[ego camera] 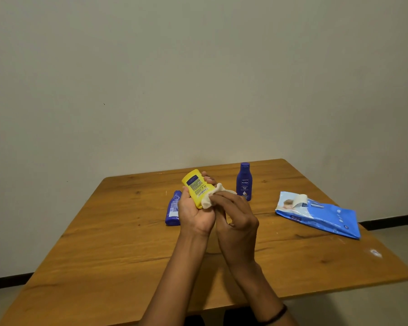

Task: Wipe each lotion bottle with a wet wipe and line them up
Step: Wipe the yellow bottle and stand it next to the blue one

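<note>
Yellow lotion bottle (195,187) is being held above the table (104,243), left hand (194,211) curled closed around it for steadiness while right hand (237,223) fingers are pinching a wet wipe (213,196) against its lower end.

Wooden table (127,243) with visible grain and dark knots, set against plain pale wall (198,78); dark skirting strip (390,221) along wall base; small white fleck (376,253) near table's right edge

My left hand (193,211) hides part of the lying blue bottle (172,209) at ten o'clock (its label too small to read).
</note>
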